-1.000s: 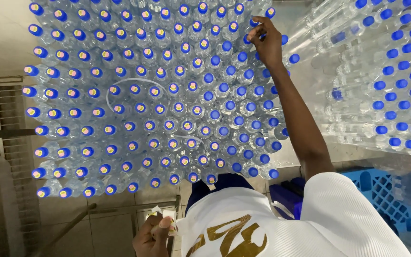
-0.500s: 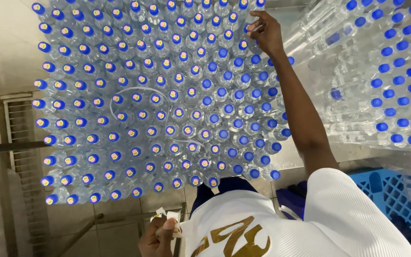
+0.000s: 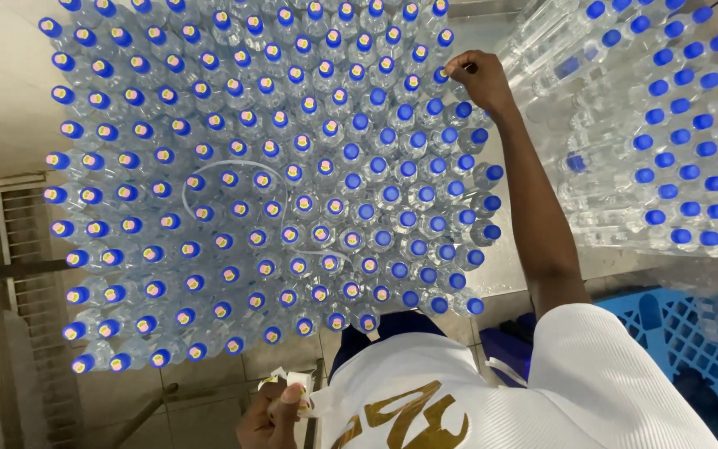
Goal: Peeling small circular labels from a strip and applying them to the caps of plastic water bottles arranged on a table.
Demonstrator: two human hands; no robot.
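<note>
Hundreds of capped bottles (image 3: 292,191); right hand (image 3: 477,79) pinches a far-edge cap, left hand (image 3: 272,414) clutches sticker strip (image 3: 288,381) (stickering apparently underway). Next needs a fresh sticker.

Your only free lane is the bare strip (image 3: 533,125) between the packed bottles (image 3: 292,183) and the stacked bottles (image 3: 666,133) at the table's right edge.
</note>
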